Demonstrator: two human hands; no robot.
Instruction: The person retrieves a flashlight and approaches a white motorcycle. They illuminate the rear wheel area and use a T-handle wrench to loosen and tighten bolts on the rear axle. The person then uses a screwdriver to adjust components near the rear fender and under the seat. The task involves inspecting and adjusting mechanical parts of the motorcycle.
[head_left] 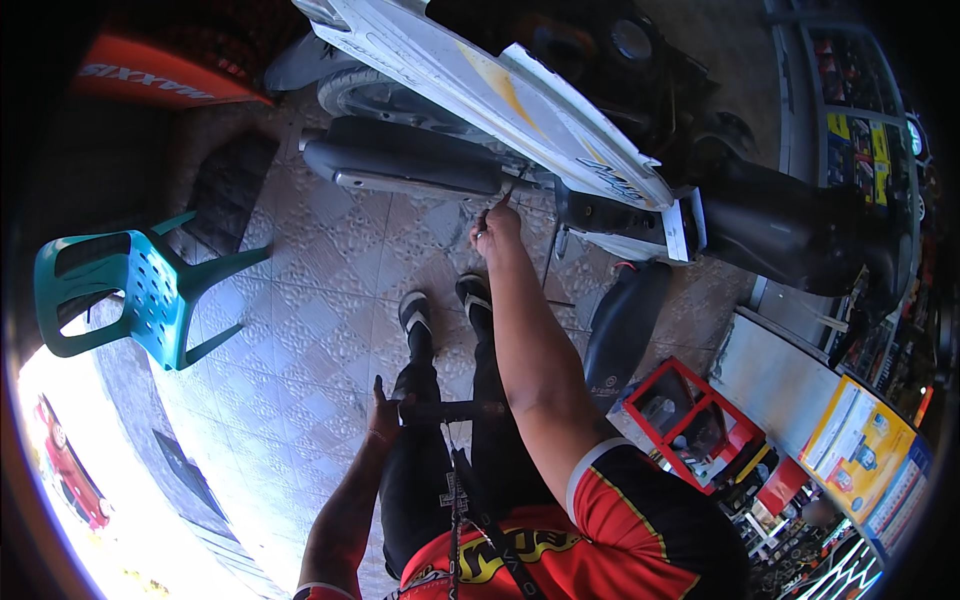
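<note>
My right hand (495, 232) reaches forward to the motorcycle's dark exhaust muffler (405, 155). Its index finger points up at the joint by the muffler's right end, while the other fingers curl round something small and shiny that I cannot make out. Above it slants the white and yellow side fairing (520, 95) of the motorcycle. My left hand (383, 412) is beside my left leg, one digit stretched upward, at the left end of a dark bar-shaped object (450, 411) in front of my legs. Part of that hand's fingers is hidden.
A teal plastic chair (150, 290) stands at the left on the patterned tile floor (320, 300). A dark motorcycle seat (628, 325) is right of my arm. Beyond it are a red-framed case (690, 425) and a yellow and blue box (865, 450). A red banner (150, 75) hangs far left.
</note>
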